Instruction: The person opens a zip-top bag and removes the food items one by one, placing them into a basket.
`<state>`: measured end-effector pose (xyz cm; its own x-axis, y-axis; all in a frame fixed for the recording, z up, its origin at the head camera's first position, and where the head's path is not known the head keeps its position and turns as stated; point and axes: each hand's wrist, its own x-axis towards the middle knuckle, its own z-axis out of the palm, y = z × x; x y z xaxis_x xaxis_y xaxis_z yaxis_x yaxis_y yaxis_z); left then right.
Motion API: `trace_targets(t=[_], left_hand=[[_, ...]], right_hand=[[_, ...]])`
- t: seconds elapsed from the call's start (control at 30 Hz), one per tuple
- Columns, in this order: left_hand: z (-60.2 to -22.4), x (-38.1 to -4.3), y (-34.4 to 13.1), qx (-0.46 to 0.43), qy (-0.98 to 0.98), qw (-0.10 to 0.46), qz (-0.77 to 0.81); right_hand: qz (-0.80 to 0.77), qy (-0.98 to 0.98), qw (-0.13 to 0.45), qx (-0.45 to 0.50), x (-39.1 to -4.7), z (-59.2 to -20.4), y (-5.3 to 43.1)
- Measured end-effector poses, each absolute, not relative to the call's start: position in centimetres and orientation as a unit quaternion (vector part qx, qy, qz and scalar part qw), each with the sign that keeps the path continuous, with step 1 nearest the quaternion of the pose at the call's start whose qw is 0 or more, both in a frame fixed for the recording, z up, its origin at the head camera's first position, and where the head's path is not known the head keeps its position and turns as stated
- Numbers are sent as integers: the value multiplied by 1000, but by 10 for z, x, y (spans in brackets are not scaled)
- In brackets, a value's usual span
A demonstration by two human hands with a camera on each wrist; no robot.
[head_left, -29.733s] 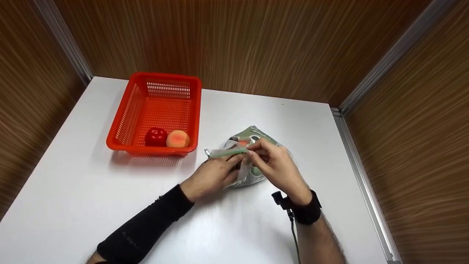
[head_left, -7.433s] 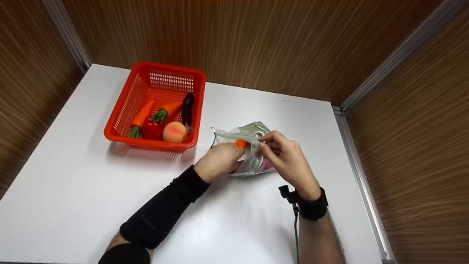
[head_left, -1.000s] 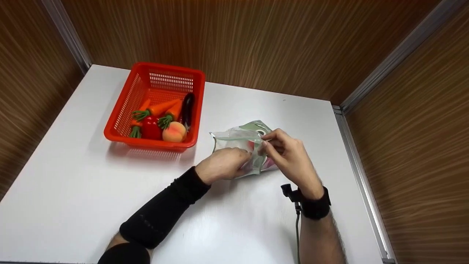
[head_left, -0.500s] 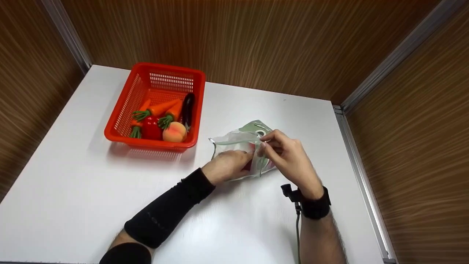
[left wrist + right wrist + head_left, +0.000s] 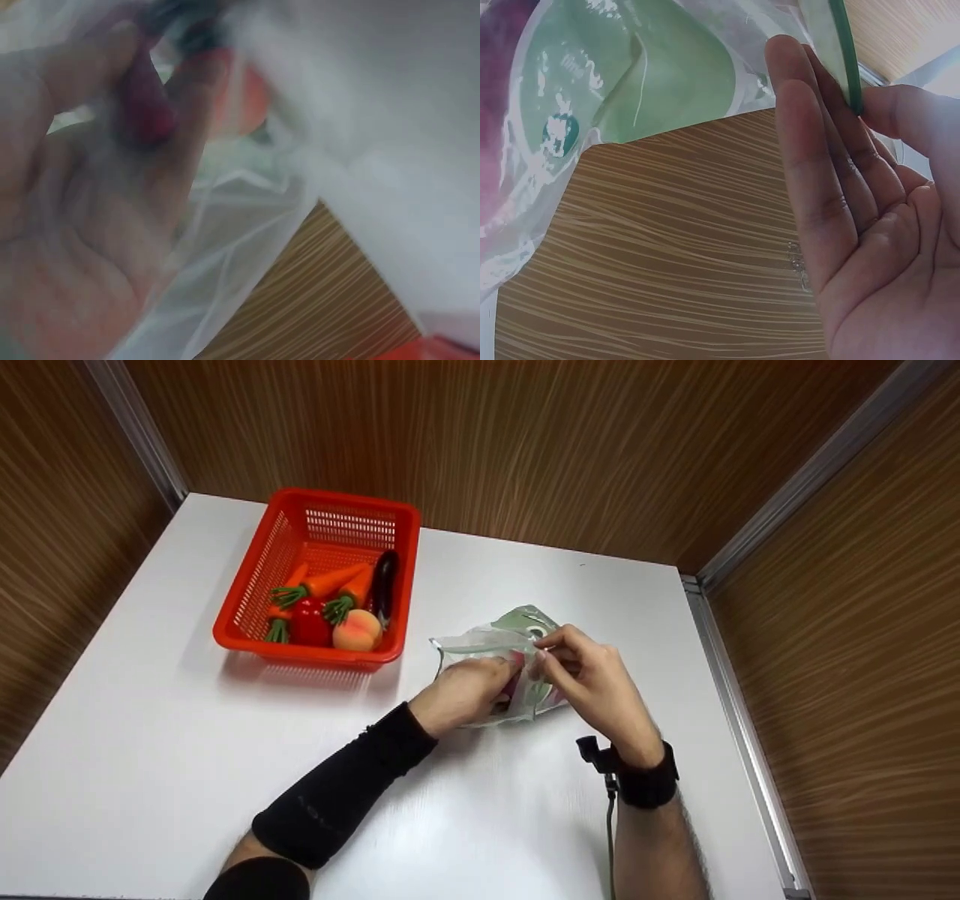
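My left hand reaches into the mouth of a clear zip bag with green print. Inside, thumb and fingers pinch a purple-red, elongated thing; its kind is unclear through the hazy plastic. An orange-red rounded thing shows behind the fingers in the left wrist view. With thumb and fingertips, my right hand pinches the bag's green zip edge and holds the mouth apart. The bag lies on the white table, and the rest of its contents is mostly hidden.
Back left stands a red plastic basket. In it lie three carrots, a dark eggplant, a peach and a shiny red round piece. Wood-grain panels enclose the white table.
Since the oldest frame, carrots and an eggplant have joined the basket, the latest carrot within the last several seconds. Just now my left hand shifts slightly inside the bag; the right hand stays put.
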<state>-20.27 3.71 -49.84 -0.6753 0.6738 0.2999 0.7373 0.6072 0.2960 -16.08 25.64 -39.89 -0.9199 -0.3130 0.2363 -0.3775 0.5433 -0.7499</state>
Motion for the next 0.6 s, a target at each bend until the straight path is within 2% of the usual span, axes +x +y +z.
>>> trace_targets(t=[0.13,0.37,0.6], left_hand=[[-481,-201,34,-389,-895,97,-194],[-452,-194,24,-381,-906,85,-165],[-432,-185,6,-374,-910,67,-168]], right_hand=[[441,-875,39,194,-161,-398,257],[438,-875,64,194,-160,-396,259],[439,-876,59,193,-161,-395,260]])
